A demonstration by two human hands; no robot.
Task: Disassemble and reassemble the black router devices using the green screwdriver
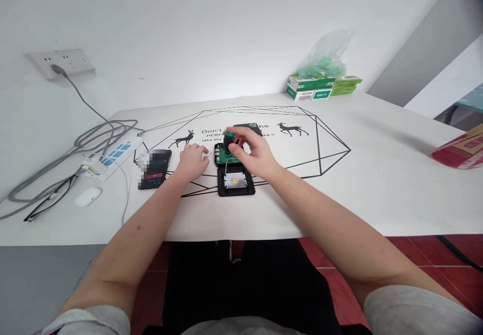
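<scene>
My right hand (256,151) is closed around the green and black handle of a screwdriver (228,141). Its thin shaft points down at a green circuit board (220,160) in an open black case. Directly in front of the board lies the case's black cover (236,192), with a pale metal plate (234,180) inside it. My left hand (193,161) rests on the table just left of the board, its fingers loosely bent and apart. Whether small pieces lie by its fingertips is hard to make out. The right hand hides part of the board.
A phone (154,171) lies left of my left hand. Farther left are a power strip (123,156) with grey cable, glasses (51,199) and a white earbud case (88,196). Behind my right hand is a dark flat object (251,126). Green boxes (311,83) stand at the back right.
</scene>
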